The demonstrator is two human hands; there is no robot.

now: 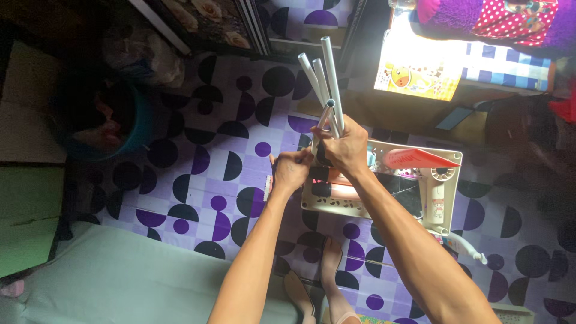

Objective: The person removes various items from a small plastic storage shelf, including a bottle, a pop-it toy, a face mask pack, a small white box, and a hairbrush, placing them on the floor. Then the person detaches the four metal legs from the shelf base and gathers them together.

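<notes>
My right hand point(343, 146) grips a bundle of several thin white tubes point(324, 84) that point up and away from me. My left hand point(292, 170) is closed just below and left of it, fingers at the lower ends of the tubes and on a small dark part I cannot make out. Both hands hover over a cream plastic tray point(447, 153) on the floor, which holds a red tube point(420, 159), a white hair dryer point(441, 198) and other small items.
The floor point(198, 168) has purple, white and black circle tiles. A dark teal bucket point(99, 120) stands at the left. A pale cushion point(120, 276) lies near me. My bare feet point(318, 282) show below. A low bed with patterned cloth point(456, 60) is at the upper right.
</notes>
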